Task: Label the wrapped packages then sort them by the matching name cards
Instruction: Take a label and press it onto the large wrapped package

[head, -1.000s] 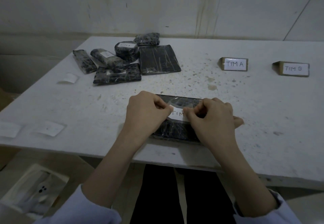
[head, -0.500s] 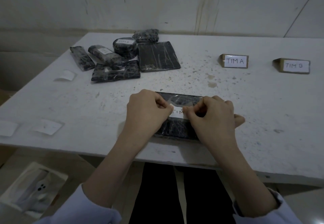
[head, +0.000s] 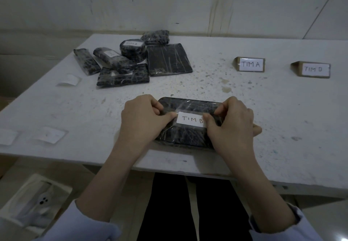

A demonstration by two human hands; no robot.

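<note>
Left hand [head: 141,116]: fingers curled, thumb and forefinger tips pinched on left end of white label [head: 190,119] marked "TIM B". Right hand [head: 232,122]: likewise curled, thumb tip down on right end of same label, covering part of last letter. Label flat on top face of wrapped package [head: 188,104], clear tape visible round its edges. Package dark, flat, rectangular, lying near front edge of table [head: 263,112], between both hands.

Surface: white tabletop, scuffed, flecked with dark specks, a few brownish stains toward centre. Far left: cluster of packages [head: 122,76], six in all, dark and film-wrapped, touching or overlapping. Among them, round package [head: 132,49] marked "TIM A"; long one beside it with a small label, writing unreadable. Far right: two folded cardboard name cards, TIM A card [head: 250,64] and TIM B card [head: 313,69], upright, well apart from each other. Along left side: three loose paper slips [head: 49,134], writing not legible.

Room: pale wall [head: 169,5] behind table, streaked and stained. Lighting dim. Below table edge: dark trousers [head: 169,203]; at lower left, pale box [head: 56,186] holding a white object, not identifiable.
</note>
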